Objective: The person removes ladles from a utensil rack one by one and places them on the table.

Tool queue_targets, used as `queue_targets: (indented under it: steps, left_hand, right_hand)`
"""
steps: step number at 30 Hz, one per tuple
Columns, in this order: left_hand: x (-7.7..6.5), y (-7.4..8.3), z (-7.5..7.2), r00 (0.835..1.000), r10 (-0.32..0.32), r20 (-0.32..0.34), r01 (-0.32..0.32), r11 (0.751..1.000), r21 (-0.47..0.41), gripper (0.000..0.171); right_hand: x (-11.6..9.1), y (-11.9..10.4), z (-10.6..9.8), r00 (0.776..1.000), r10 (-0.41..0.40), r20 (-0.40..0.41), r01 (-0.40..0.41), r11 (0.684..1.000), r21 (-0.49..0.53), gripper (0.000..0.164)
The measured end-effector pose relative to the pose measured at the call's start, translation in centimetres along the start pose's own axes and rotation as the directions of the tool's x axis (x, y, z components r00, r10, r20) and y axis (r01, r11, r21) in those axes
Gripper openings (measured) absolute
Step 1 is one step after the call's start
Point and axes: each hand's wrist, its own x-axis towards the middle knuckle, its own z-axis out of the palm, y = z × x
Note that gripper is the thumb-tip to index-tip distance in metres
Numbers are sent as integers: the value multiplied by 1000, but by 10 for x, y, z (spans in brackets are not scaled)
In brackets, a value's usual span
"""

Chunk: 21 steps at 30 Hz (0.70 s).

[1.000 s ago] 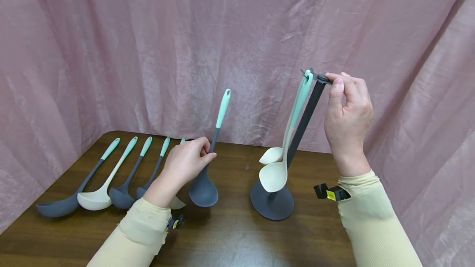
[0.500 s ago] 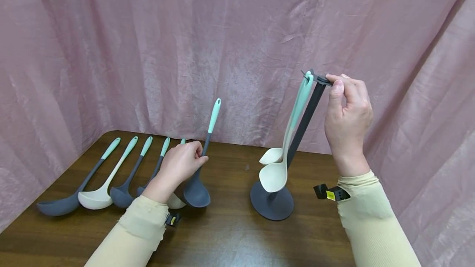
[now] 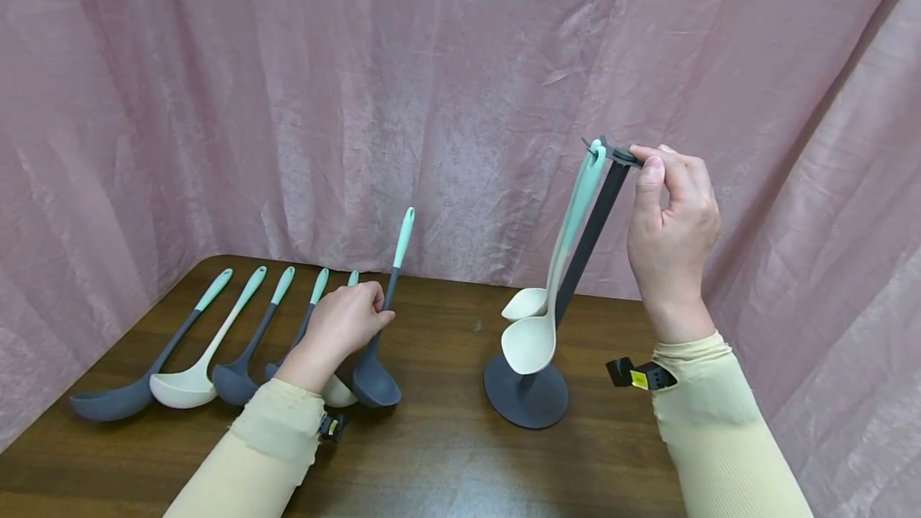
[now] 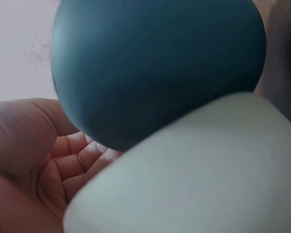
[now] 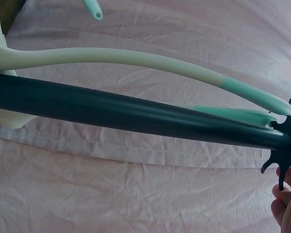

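Note:
In the head view my left hand (image 3: 344, 316) grips the shaft of a grey ladle (image 3: 376, 380) with a mint handle, held tilted near the table. Just left of its bowl lies a white ladle (image 3: 338, 392), partly covered by the hand. The left wrist view shows the grey bowl (image 4: 160, 63) behind the white bowl (image 4: 199, 174) up close. My right hand (image 3: 676, 234) holds the edge of the hooked top of a dark utensil stand (image 3: 596, 226). Two white ladles, the nearer one (image 3: 529, 344) in front, hang from its hooks (image 5: 287, 133).
On the table (image 3: 446, 454), left of my left hand, several ladles lie in a row, among them a white one (image 3: 185, 387) and a grey one (image 3: 115, 401). The round base (image 3: 536, 402) of the stand is to the right. A pink curtain (image 3: 460, 102) hangs behind.
My left hand has carried the grey ladle left and lower, bringing its bowl beside the white ladle. My right hand and the stand have hardly moved.

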Motion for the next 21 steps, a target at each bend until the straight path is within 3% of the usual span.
queue_targets:
  steps: [21]
  left_hand:
    - [4, -15, 8, 993, -66, 102, 60, 996, 64, 26]
  right_hand:
    - [-1, -1, 1, 999, 35, -24, -33, 998, 46, 37]
